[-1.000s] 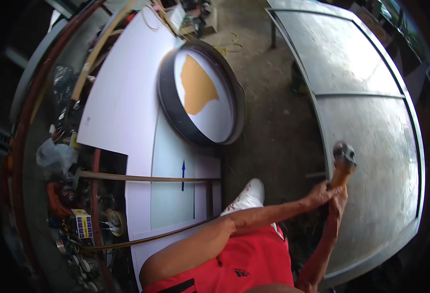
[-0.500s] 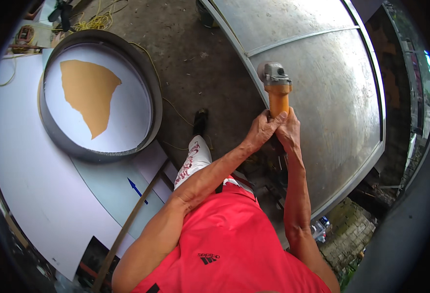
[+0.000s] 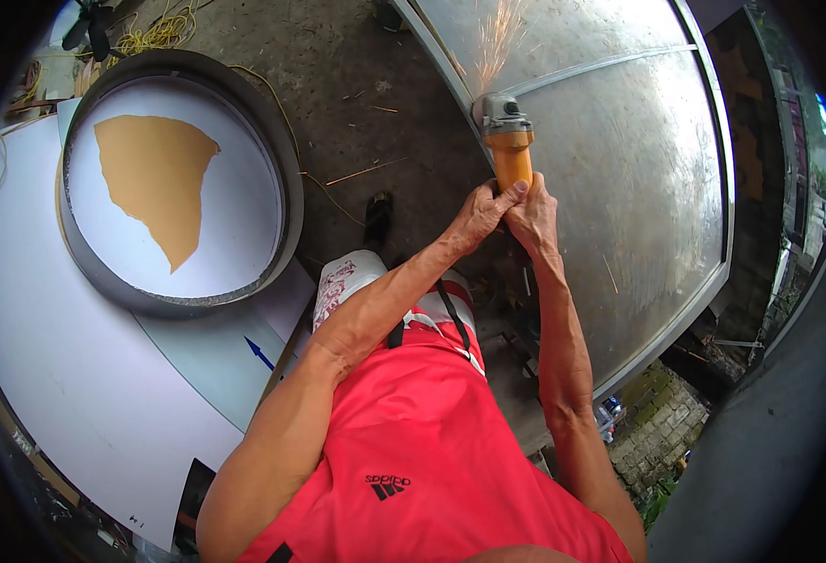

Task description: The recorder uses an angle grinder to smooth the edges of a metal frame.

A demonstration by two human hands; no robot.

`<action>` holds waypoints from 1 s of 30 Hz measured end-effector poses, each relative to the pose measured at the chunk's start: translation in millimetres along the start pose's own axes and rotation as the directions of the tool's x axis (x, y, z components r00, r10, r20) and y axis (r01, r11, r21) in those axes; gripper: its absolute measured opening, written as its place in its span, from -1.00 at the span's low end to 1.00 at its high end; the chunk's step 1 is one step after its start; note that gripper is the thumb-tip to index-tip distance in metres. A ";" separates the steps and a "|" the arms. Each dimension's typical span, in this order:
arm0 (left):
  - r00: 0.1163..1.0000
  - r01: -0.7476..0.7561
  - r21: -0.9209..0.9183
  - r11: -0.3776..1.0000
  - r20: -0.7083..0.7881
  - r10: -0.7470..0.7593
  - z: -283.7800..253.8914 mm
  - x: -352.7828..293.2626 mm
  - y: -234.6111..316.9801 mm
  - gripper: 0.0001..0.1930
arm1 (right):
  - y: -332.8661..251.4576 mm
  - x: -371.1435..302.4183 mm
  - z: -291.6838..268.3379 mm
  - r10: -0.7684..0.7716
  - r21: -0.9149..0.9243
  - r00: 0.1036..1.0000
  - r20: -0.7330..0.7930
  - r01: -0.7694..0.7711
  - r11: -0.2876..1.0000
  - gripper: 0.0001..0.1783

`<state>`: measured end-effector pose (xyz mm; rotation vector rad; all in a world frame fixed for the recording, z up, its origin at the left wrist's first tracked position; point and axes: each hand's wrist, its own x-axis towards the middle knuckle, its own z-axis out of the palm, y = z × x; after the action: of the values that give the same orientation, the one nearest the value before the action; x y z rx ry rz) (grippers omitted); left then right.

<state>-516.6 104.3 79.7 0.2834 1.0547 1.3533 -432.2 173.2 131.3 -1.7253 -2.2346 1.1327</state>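
Both hands are wrapped round the yellow-orange body of an angle grinder with a grey metal head. My left hand closes on it from the left side, thumb laid along the body. Pressed close beside it, my right hand grips the rear end. The disc at the head's left side meets the left frame edge of a large metal panel, near its cross seam. Bright orange sparks spray forward from there. The exact contact line is hidden behind the grinder head.
At left, a wide dark ring stands on white sheets, with a torn tan piece inside it. A yellow cable crosses the concrete floor. A dark fan-like object stands far left.
The grinder has moved forward along the panel's left edge, towards the cross seam, still in both hands. Sparks now fly where none showed before. The whole view has shifted slightly.
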 end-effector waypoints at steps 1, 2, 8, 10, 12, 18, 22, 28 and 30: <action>1.000 -0.014 -0.043 0.999 0.018 0.014 2.0 -0.2 -1.3 -0.31 | 2.0 1.7 -0.1 -0.005 0.004 1.000 0.020 0.005 1.000 -0.57; 0.999 -0.044 -0.055 0.998 -0.023 0.043 2.5 0.0 -2.2 -0.31 | 3.4 3.1 0.6 -0.034 -0.030 0.999 -0.020 0.033 0.999 -0.58; 0.999 0.000 -0.161 0.987 0.032 0.005 5.7 2.9 -4.5 -0.37 | 6.9 15.3 -3.4 -0.057 -0.076 0.997 0.049 0.060 0.995 -0.61; 1.000 -0.010 -0.198 0.980 0.017 0.014 7.3 2.5 -4.5 -0.37 | 6.7 16.2 -4.4 -0.047 -0.179 0.999 0.010 0.048 0.983 -0.60; 0.999 -0.040 -0.226 0.973 0.022 0.047 8.0 1.6 -4.4 -0.38 | 6.2 15.2 -4.8 -0.077 -0.165 0.997 -0.021 0.073 0.984 -0.61; 0.996 -0.009 -0.197 0.980 0.086 0.026 3.6 0.6 -3.4 -0.38 | 2.4 7.2 -7.9 -0.036 -0.177 0.999 -0.005 0.035 0.984 -0.60; 0.995 0.013 -0.132 0.991 0.101 0.000 -1.9 0.1 -0.2 -0.37 | -3.0 5.0 -6.9 -0.009 -0.153 1.000 0.022 0.012 0.988 -0.59; 0.990 0.040 -0.104 0.994 0.142 -0.025 -11.5 -0.6 8.6 -0.33 | -7.6 0.9 1.3 0.011 -0.122 1.000 -0.026 -0.014 0.992 -0.61; 0.988 0.042 -0.073 0.996 0.151 -0.031 -15.5 -0.1 10.5 -0.32 | -8.5 0.4 3.6 0.002 -0.143 0.997 -0.073 -0.012 0.990 -0.61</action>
<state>-535.0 101.0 78.8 0.3029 0.8770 1.3148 -440.8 171.1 133.8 -1.7964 -2.3193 0.9152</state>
